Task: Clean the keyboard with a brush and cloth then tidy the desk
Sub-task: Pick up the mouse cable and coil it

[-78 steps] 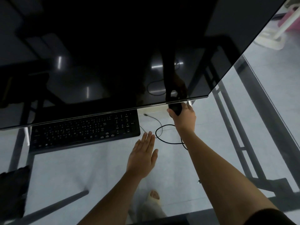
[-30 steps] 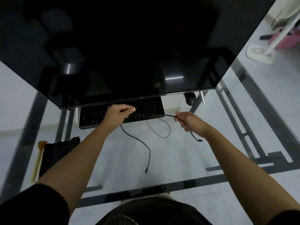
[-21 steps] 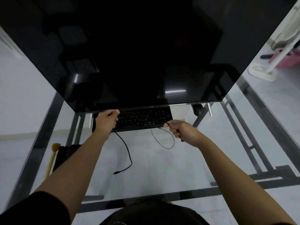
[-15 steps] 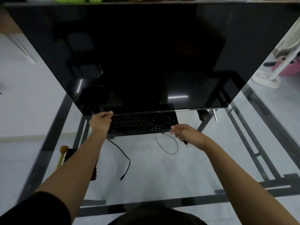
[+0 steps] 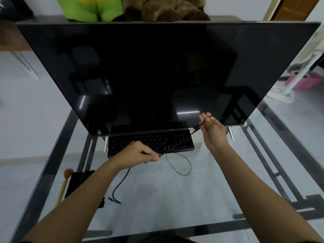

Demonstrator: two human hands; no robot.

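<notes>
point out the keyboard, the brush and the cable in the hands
keyboard [image 5: 140,142]: head view, on the left-middle keys.
brush [image 5: 68,173]: head view, on the orange bristle tip.
cable [image 5: 180,143]: head view, on the taut stretch between both hands.

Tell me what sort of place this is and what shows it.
Most likely a home computer desk, not an office. A glass-topped desk carries a large dark monitor with a black keyboard beneath it, stuffed toys sit behind the screen, and a pink basin stands on the tiled floor.
</notes>
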